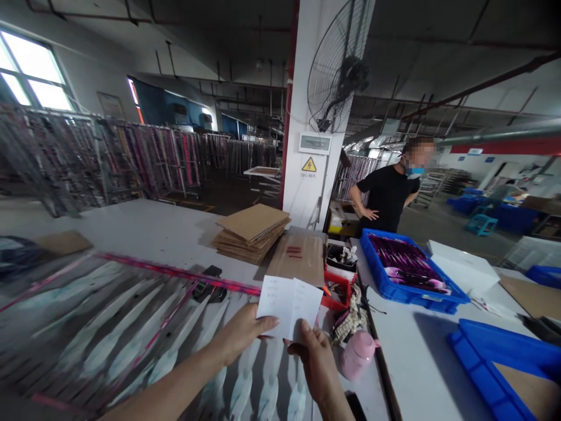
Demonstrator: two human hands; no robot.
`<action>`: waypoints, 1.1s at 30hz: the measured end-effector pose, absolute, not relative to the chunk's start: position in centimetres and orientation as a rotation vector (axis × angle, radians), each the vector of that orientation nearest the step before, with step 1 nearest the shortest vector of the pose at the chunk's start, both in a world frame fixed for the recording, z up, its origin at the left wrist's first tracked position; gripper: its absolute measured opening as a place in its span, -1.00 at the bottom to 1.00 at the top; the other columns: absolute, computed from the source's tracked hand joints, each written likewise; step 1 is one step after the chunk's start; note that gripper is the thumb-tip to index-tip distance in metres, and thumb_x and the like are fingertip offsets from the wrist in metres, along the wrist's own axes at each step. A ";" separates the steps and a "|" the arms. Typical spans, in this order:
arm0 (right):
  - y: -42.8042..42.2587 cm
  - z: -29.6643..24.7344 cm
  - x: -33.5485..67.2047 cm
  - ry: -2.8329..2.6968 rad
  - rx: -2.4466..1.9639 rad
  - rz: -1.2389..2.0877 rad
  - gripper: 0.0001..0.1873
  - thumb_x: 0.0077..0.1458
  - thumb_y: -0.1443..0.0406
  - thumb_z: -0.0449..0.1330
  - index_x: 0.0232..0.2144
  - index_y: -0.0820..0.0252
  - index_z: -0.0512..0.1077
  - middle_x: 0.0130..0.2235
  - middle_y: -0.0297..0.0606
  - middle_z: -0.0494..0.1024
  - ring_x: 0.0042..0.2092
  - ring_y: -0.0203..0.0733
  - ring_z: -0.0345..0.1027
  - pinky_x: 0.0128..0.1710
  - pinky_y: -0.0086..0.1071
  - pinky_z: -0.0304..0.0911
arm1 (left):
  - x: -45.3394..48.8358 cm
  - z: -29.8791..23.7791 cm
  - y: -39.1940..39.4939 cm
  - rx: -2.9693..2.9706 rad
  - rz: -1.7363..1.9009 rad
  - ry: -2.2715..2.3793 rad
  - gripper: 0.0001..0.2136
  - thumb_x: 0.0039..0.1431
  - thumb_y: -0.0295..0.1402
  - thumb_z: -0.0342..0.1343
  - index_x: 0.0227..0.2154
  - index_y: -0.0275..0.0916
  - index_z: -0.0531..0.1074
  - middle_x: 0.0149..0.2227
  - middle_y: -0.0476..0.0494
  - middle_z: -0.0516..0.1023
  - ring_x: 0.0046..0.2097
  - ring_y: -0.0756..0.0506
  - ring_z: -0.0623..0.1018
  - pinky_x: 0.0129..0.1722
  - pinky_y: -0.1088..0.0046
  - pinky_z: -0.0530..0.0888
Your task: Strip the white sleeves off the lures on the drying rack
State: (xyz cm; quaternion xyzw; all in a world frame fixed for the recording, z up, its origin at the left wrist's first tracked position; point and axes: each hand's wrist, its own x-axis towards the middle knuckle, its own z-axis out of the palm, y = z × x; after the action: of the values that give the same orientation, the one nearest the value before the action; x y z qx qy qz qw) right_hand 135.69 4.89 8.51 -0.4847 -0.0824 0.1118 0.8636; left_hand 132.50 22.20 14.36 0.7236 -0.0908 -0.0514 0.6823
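Both hands hold up a white sheet of paper [289, 304], creased down its middle, above the grey worktable [149, 234]. My left hand [243, 333] pinches its lower left edge, thumb on top. My right hand [313, 354] grips its lower right part. Under the hands lies a rack [131, 327] of long white strips between pink rails.
A stack of brown cardboard sheets [252, 231] lies beyond. A pink bottle [357, 354], a red bin [337, 289] and blue trays [405, 269] [504, 362] sit to the right. A person in black [388, 196] stands behind the table by a white pillar [311, 117] with a fan.
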 end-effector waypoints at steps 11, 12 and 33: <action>4.6 8.2 136.4 -0.166 -0.956 0.252 -0.58 -0.11 0.00 0.38 -0.41 0.28 0.56 -0.45 -0.21 0.57 -0.43 -0.26 0.40 -0.47 -0.45 0.29 | 133.3 13.6 22.9 1.645 -0.091 -0.108 -0.51 0.04 -0.04 0.18 -0.04 -0.28 0.48 -0.21 -0.22 0.61 -0.15 -0.24 0.53 -0.17 0.31 0.42; 4.6 8.2 136.4 -0.167 -0.950 0.250 -0.57 -0.11 0.00 0.38 -0.41 0.28 0.56 -0.46 -0.22 0.57 -0.43 -0.26 0.40 -0.47 -0.45 0.29 | 133.4 13.5 22.9 1.648 -0.091 -0.105 -0.51 0.05 -0.05 0.18 -0.04 -0.28 0.48 -0.19 -0.22 0.60 -0.15 -0.24 0.53 -0.16 0.31 0.42; 4.0 8.0 137.1 -0.201 -0.959 0.282 -0.53 -0.07 -0.03 0.34 -0.40 0.31 0.55 -0.49 -0.21 0.54 -0.44 -0.28 0.37 -0.48 -0.48 0.26 | 134.3 13.8 21.8 1.678 -0.118 -0.128 -0.52 0.07 -0.06 0.14 -0.07 -0.34 0.48 -0.25 -0.20 0.62 -0.18 -0.20 0.54 -0.20 0.37 0.43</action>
State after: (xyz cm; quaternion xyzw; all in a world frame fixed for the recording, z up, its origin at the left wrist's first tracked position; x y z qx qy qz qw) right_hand 137.13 4.01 7.97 -0.4590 -0.0964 0.1352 0.8728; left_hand 134.30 21.75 13.83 0.7429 -0.0568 -0.0520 0.6650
